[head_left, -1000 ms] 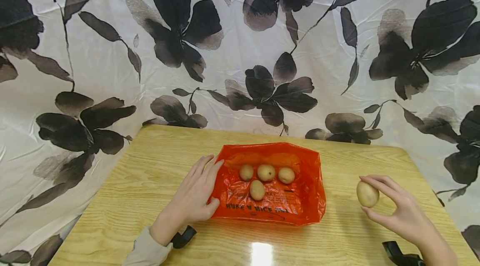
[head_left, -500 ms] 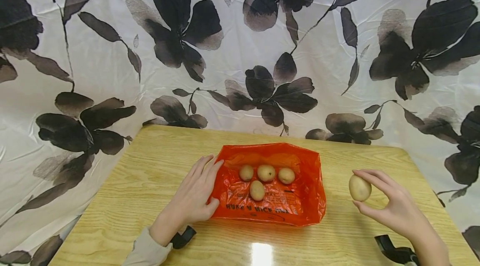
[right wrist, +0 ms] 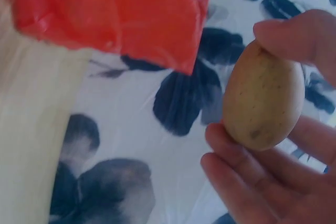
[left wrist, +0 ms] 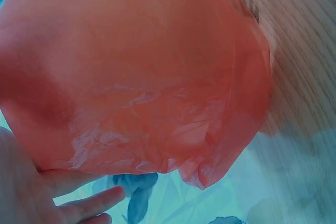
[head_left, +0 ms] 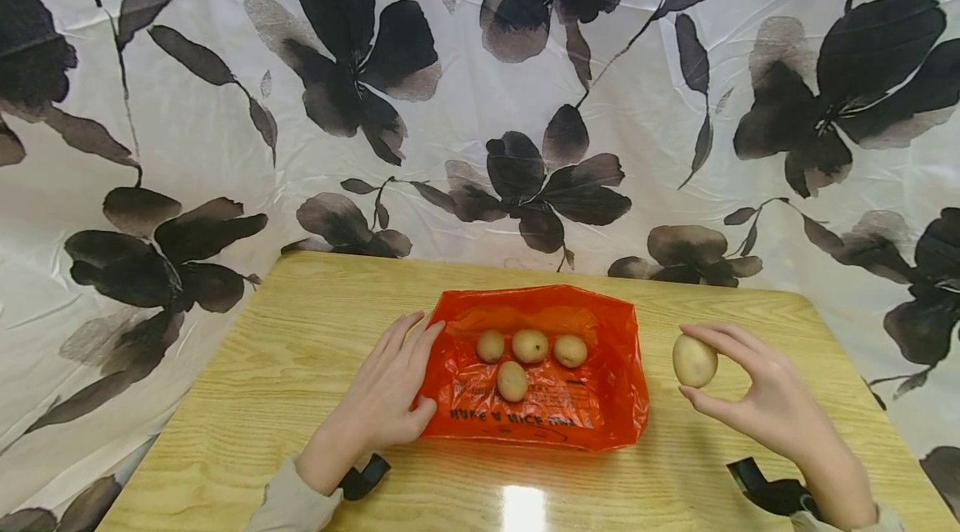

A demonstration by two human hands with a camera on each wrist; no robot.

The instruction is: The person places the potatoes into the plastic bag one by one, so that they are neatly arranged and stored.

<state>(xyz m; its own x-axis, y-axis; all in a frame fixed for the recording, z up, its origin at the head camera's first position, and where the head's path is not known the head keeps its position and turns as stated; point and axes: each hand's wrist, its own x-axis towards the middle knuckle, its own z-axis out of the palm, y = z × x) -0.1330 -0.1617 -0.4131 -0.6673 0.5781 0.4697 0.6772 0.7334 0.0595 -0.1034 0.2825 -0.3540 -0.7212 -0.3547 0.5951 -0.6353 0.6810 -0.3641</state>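
Observation:
A red plastic bag (head_left: 618, 399) lies on the table with its mouth spread wide. Several small potatoes (head_left: 529, 346) are inside it: a row at the back and one potato (head_left: 512, 382) in front. My left hand (head_left: 390, 382) rests against the bag's left edge, fingers extended; in the left wrist view the bag (left wrist: 157, 77) hides part of them. To the right of the bag, above the table, my right hand (head_left: 765, 394) pinches another potato (head_left: 695, 361) between thumb and fingers. This potato (right wrist: 262, 98) fills that grip in the right wrist view.
The wooden table (head_left: 315, 298) shows bare wood around the bag. Behind it hangs a white cloth (head_left: 465, 57) with dark flowers. Black straps are on both wrists, the right strap (head_left: 780, 494) near the table's front.
My right hand has carried the potato leftward and a little farther back, closer to the bag. The left hand and the potatoes in the bag have stayed in place.

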